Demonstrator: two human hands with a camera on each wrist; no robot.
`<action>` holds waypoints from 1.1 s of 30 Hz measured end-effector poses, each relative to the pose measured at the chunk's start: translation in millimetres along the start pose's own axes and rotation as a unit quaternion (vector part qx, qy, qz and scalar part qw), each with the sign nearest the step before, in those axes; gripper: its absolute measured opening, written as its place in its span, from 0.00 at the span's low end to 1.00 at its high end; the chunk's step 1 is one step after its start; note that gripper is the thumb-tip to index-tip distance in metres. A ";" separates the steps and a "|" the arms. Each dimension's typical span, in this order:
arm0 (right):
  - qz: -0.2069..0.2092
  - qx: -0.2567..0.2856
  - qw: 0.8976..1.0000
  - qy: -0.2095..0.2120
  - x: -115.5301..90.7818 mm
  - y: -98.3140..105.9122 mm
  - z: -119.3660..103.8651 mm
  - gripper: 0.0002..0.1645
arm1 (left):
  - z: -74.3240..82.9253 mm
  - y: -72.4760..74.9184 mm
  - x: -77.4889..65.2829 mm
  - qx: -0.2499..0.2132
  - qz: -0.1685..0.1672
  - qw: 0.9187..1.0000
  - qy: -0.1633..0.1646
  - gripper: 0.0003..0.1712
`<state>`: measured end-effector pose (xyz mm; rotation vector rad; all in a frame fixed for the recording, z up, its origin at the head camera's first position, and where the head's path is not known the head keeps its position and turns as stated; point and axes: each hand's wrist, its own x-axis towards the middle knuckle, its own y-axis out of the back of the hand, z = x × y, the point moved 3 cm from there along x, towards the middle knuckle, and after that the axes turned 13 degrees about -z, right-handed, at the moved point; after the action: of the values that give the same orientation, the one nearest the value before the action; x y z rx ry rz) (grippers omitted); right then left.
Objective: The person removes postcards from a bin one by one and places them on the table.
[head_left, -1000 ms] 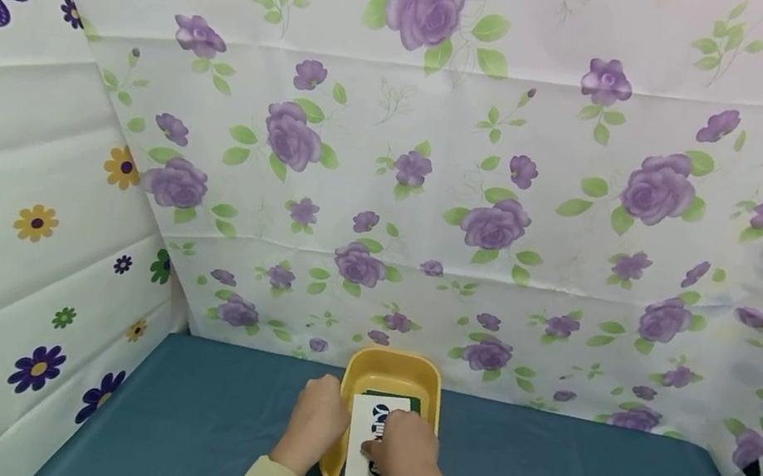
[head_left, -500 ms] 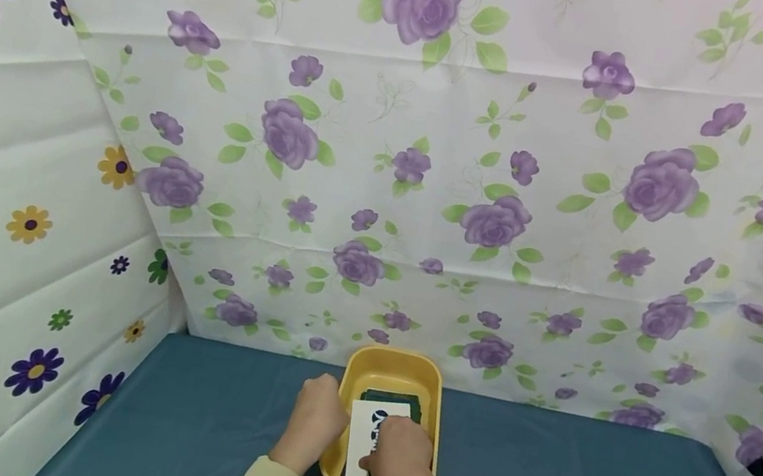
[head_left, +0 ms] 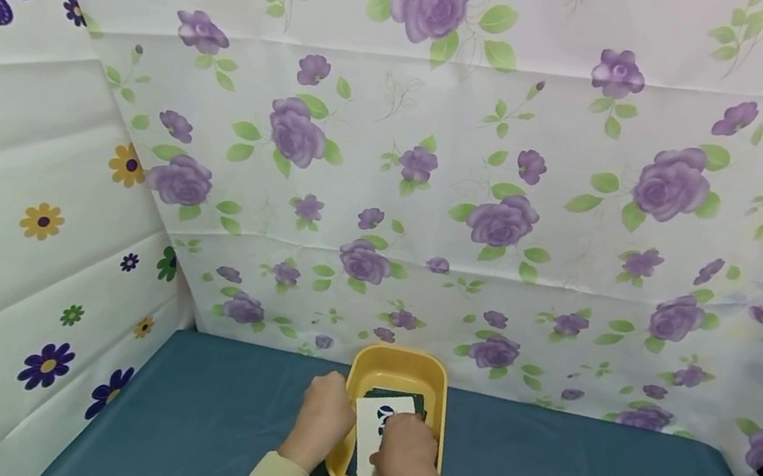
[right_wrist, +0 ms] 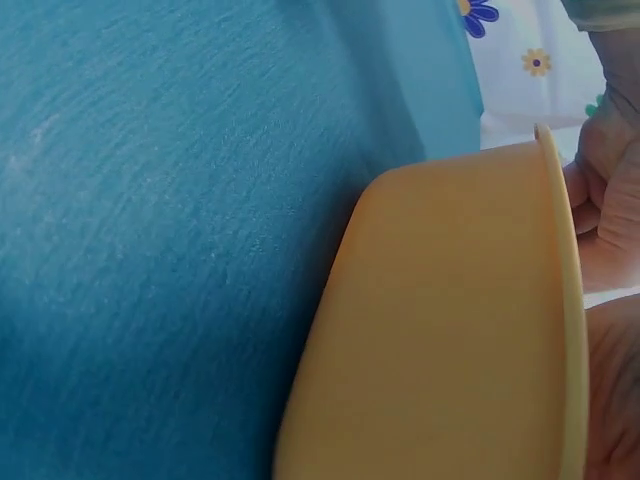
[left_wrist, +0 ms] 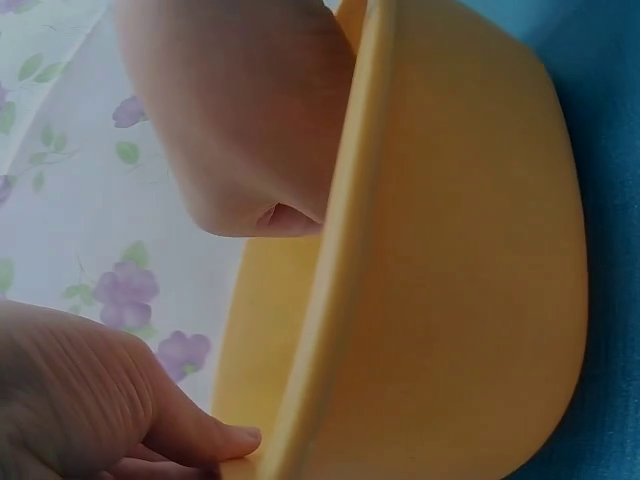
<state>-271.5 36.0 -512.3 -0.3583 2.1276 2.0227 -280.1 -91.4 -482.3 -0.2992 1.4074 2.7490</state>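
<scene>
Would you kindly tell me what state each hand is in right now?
Left hand: closed, holding the yellow tray by its rim.
Right hand: over the white card; its grip is hidden, so open or closed cannot be told.

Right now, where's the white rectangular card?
In the head view's bottom centre, the white card is inside the yellow plastic tub, over dark green cards, partly covered by the right hand.
</scene>
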 end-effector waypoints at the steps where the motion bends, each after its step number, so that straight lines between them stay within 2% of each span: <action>1: -0.002 0.016 1.000 0.004 0.6 -0.2 1.6 0.32 | -0.2 -0.2 -0.1 -0.001 0.001 1.000 0.000 0.08; 3: -0.001 0.040 0.999 0.014 0.4 0.2 4.2 0.27 | -0.1 -0.5 -0.5 -0.003 0.005 1.000 0.000 0.08; 6: 0.016 0.054 0.998 0.026 -3.1 2.0 5.5 0.25 | 0.6 -1.1 -1.7 -0.002 0.010 1.000 -0.001 0.08; 12: 0.081 0.021 0.995 0.051 -11.0 3.6 6.3 0.20 | 3.5 -2.9 -0.9 0.019 0.015 1.000 -0.009 0.08; 17: 0.128 0.029 0.989 0.067 -13.7 8.3 11.6 0.12 | 3.6 -3.6 1.2 0.033 0.015 0.999 -0.007 0.06; 24: 0.117 0.125 0.981 0.088 -14.4 19.9 25.1 0.11 | 6.2 -2.4 -0.7 0.034 0.024 0.999 -0.020 0.06; 26: 0.102 0.156 0.978 0.091 -13.8 20.4 28.5 0.11 | 7.1 -2.3 -1.2 0.036 0.025 0.999 -0.025 0.06; 30: 0.084 0.210 0.969 0.099 -14.6 21.7 32.9 0.15 | 7.2 -3.2 -0.6 0.049 0.029 0.998 -0.034 0.06; 33: 0.087 0.244 0.960 0.101 -15.5 25.2 35.2 0.20 | 5.8 -3.7 1.0 0.058 0.034 0.997 -0.028 0.06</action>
<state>-265.3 72.9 -485.6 -0.3176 2.7708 1.5049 -281.6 -84.5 -482.2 -0.1703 1.5825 2.6918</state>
